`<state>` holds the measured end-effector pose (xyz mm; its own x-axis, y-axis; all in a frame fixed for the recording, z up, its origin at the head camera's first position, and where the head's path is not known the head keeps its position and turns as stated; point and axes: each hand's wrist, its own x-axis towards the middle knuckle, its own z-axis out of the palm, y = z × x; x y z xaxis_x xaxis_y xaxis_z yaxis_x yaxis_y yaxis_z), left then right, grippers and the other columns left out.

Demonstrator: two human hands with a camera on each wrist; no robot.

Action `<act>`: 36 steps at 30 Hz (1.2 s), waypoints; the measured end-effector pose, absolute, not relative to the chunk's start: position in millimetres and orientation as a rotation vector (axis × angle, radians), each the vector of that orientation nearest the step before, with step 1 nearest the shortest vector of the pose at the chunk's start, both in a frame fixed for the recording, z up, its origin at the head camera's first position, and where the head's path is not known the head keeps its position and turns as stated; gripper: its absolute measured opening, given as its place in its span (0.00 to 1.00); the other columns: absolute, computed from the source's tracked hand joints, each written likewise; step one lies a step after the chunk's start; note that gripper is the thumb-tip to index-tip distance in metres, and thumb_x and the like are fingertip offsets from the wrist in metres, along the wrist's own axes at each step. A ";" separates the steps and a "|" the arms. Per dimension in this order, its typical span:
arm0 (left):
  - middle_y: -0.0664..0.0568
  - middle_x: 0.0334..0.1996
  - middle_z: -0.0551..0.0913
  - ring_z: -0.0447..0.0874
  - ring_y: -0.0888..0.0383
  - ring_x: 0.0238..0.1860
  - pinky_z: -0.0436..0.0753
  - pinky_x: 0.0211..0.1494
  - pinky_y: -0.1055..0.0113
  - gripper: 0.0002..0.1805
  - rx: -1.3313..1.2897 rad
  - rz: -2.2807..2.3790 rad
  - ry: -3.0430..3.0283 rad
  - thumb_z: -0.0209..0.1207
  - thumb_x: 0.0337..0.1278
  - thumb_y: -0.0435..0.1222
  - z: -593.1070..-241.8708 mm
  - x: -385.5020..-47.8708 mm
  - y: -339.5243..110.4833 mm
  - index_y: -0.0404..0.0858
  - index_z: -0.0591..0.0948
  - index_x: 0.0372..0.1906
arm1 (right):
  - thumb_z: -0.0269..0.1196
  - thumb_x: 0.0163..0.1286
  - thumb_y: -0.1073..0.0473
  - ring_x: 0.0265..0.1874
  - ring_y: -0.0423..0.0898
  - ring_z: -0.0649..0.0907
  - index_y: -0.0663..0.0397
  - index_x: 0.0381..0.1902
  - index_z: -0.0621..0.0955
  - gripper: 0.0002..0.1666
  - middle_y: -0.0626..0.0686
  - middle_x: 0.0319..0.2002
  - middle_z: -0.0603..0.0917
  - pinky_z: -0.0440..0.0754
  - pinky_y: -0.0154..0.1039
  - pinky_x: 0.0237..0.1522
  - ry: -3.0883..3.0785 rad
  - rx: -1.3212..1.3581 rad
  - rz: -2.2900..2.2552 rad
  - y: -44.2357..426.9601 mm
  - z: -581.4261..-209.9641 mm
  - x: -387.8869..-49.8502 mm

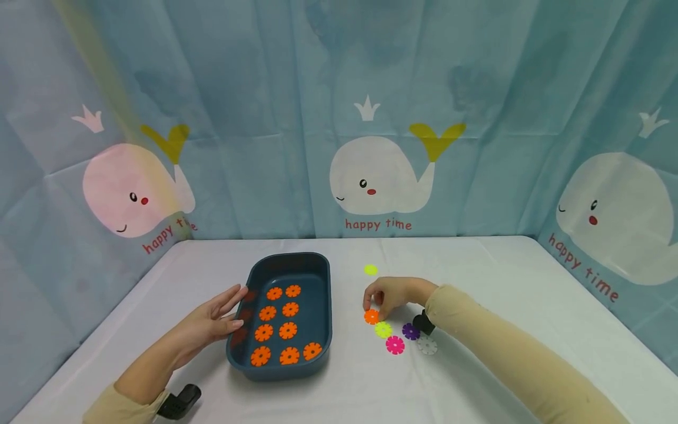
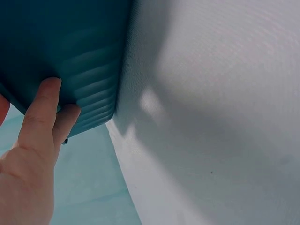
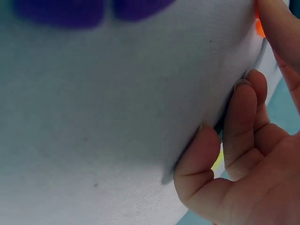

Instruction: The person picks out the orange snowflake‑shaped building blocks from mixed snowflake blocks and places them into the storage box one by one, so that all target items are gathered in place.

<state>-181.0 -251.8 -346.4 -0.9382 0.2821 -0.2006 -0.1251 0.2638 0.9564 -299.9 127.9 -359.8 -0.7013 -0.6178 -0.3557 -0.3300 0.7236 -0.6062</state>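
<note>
A dark blue rectangular tray [image 1: 304,268] lies on the table, with several orange notched plastic discs [image 1: 288,330] in rows on its floor. My left hand [image 1: 209,321] holds the tray's left side, its thumb at the rim. In the left wrist view, fingertips [image 2: 49,86] rest against the ribbed outer wall. Right of the tray, my right hand [image 1: 394,294] pinches an orange disc [image 1: 372,317] at the table surface between thumb and index finger. The right wrist view shows the other fingers [image 3: 241,108] curled; only a sliver of orange appears there.
Close to my right hand lie a yellow disc [image 1: 384,330], a pink disc [image 1: 395,345], a purple disc [image 1: 411,331] and a white disc [image 1: 426,345]. Another yellow piece [image 1: 371,270] lies farther back. A blue whale-print curtain [image 1: 254,176] stands behind the white table [image 1: 487,277].
</note>
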 end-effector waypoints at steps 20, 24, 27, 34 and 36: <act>0.41 0.77 0.41 0.42 0.32 0.73 0.61 0.67 0.39 0.47 0.130 1.729 2.216 0.56 0.66 0.29 -346.9 -180.4 -251.2 0.34 0.36 0.77 | 0.71 0.56 0.71 0.36 0.45 0.72 0.46 0.34 0.82 0.15 0.49 0.31 0.72 0.72 0.35 0.35 2.375 -0.761 -0.661 129.8 -360.7 -299.9; 0.41 0.77 0.40 0.41 0.31 0.73 0.60 0.67 0.38 0.47 0.141 1.729 2.212 0.55 0.66 0.29 -346.3 -180.9 -251.2 0.34 0.36 0.77 | 0.70 0.56 0.71 0.36 0.45 0.72 0.48 0.34 0.81 0.14 0.49 0.31 0.73 0.72 0.35 0.34 2.365 -0.749 -0.663 129.8 -358.3 -299.9; 0.42 0.77 0.40 0.40 0.31 0.73 0.60 0.67 0.38 0.47 0.145 1.728 2.214 0.56 0.66 0.29 -346.2 -181.2 -251.2 0.34 0.36 0.77 | 0.70 0.56 0.72 0.35 0.45 0.71 0.50 0.33 0.80 0.13 0.49 0.30 0.72 0.70 0.34 0.33 2.352 -0.733 -0.686 129.4 -356.8 -299.6; 0.42 0.77 0.40 0.39 0.31 0.73 0.60 0.68 0.38 0.48 0.134 1.733 2.204 0.56 0.66 0.29 -346.9 -181.2 -251.5 0.34 0.36 0.77 | 0.66 0.57 0.73 0.29 0.43 0.70 0.55 0.30 0.80 0.10 0.49 0.27 0.73 0.67 0.34 0.31 2.315 -0.681 -0.763 130.3 -356.8 -301.4; 0.42 0.77 0.40 0.39 0.32 0.73 0.60 0.68 0.38 0.47 0.131 1.734 2.206 0.56 0.66 0.29 -346.9 -181.0 -251.5 0.34 0.36 0.77 | 0.66 0.59 0.72 0.28 0.43 0.70 0.55 0.30 0.80 0.08 0.48 0.27 0.75 0.68 0.33 0.32 2.311 -0.668 -0.765 130.5 -356.2 -303.1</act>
